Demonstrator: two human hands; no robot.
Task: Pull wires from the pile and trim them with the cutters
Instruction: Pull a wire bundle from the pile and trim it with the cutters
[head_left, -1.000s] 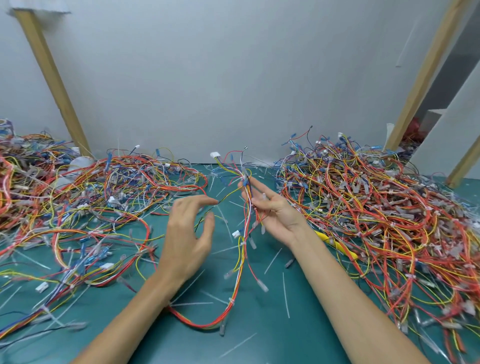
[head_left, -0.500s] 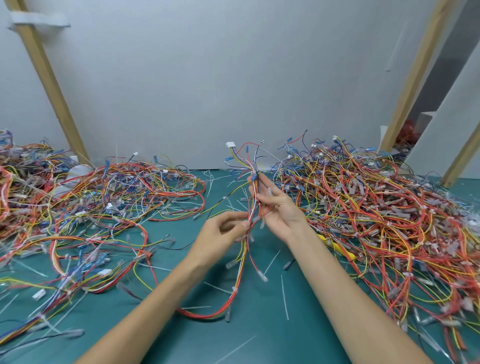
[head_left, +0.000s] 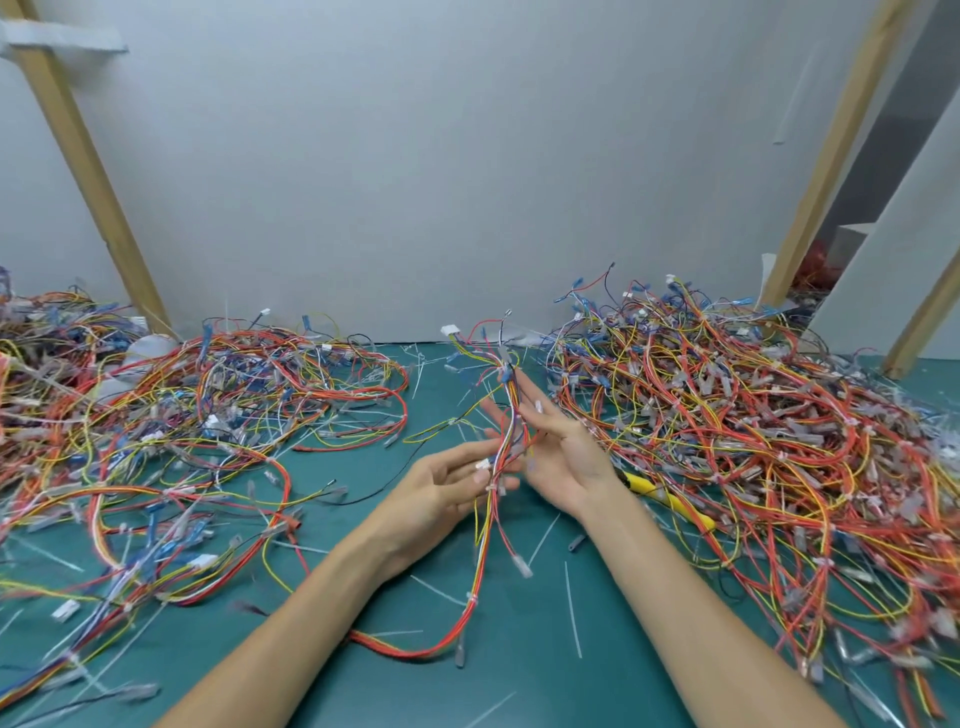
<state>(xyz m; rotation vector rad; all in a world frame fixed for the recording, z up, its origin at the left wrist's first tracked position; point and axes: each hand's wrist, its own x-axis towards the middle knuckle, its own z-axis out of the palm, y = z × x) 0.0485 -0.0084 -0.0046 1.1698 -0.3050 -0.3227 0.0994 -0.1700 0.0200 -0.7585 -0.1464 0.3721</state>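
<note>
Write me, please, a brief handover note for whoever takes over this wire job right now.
Left hand: appears to pinch the bundle low down; blur leaves doubt.
Right hand: fingers straight, laid against the bundle higher up.
Cutters: on the mat, yellow handle by the right pile, beside the right forearm; in neither hand.
Left pile: on the mat's left.
Done: one bundle pulled out and held up.
To do: pick up the cutters, trim the bundle.
</note>
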